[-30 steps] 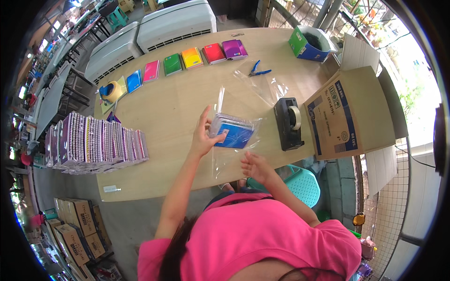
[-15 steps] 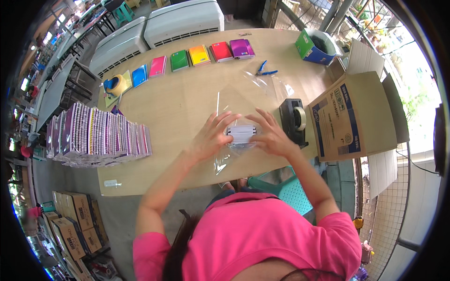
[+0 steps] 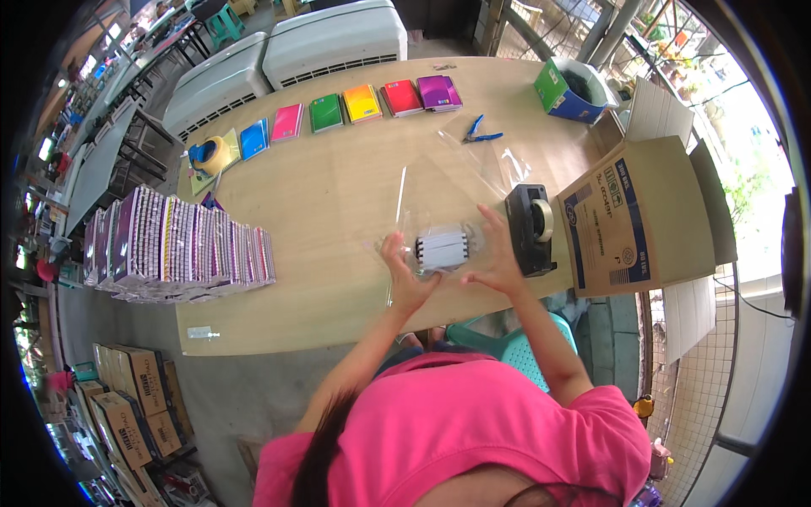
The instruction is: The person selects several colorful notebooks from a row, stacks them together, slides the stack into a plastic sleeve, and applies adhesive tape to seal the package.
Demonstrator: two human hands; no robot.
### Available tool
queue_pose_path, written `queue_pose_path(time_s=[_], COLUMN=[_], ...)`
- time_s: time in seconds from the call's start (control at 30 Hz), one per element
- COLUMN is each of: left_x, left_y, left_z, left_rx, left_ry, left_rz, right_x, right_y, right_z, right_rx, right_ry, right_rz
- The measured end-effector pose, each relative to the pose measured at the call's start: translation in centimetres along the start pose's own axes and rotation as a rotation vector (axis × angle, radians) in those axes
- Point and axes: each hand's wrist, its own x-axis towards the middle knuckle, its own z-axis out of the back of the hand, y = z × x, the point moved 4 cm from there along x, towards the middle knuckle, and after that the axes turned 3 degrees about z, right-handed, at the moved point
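The left hand [image 3: 411, 277] and right hand [image 3: 502, 260], fingers spread, flank the plastic-wrapped notebooks [image 3: 443, 248], left of the black tape dispenser [image 3: 525, 243].

Scene bright; daylight enters mainly from the open right side, where the outdoor background [image 3: 748, 165] is blown out to near white, while the tabletop [image 3: 321, 203] is fairly evenly lit with soft, faint shadows. Specular streaks noted on the clear film [image 3: 400, 196] and the loose plastic sheet [image 3: 514, 166]. Fisheye curvature strong toward the rim, corners black, bluish fringing at lower left; distant tables [image 3: 106, 145] soft, poorly resolved.
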Motion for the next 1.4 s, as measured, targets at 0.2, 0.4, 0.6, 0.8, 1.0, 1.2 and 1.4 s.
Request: queue_pose_path(time_s=[0.2, 0.4, 0.6, 0.8, 1.0, 1.2, 1.4], left_x=[-1.4, 3.0, 5.0, 4.4, 3.2, 2.6, 4.0], left_y=[-1.9, -2.3, -3.9, -3.5, -3.0, -4.6, -4.1], left_z=[-0.8, 2.5, 2.4, 1.8, 1.5, 3.2, 2.3], left_rx=[0.226, 0.443, 0.604, 0.625, 0.522, 0.093, 0.465], left_ry=[-0.004, 0.662, 0.985, 0.933, 0.547, 0.265, 0.619], left_rz=[-0.128, -0.567, -0.441, -0.435, -0.546, -0.146, -0.43], right_x=[6.4, 8.0, 8.5, 8.1, 6.2, 4.7, 4.9], right_y=[5.7, 0.6, 2.6, 1.6, -2.8, -4.4, -4.4], right_z=[2.9, 1.3, 0.1, -1.9, -3.1, -3.0, -2.9], right_rx=[-0.673, -0.441, -0.282, -0.163, 0.152, 0.156, 0.169], right_ry=[0.806, 1.045, 0.808, 0.665, 0.525, 0.543, 0.543], right_rz=[0.316, 0.361, 0.442, 0.389, -0.09, -0.247, -0.28])
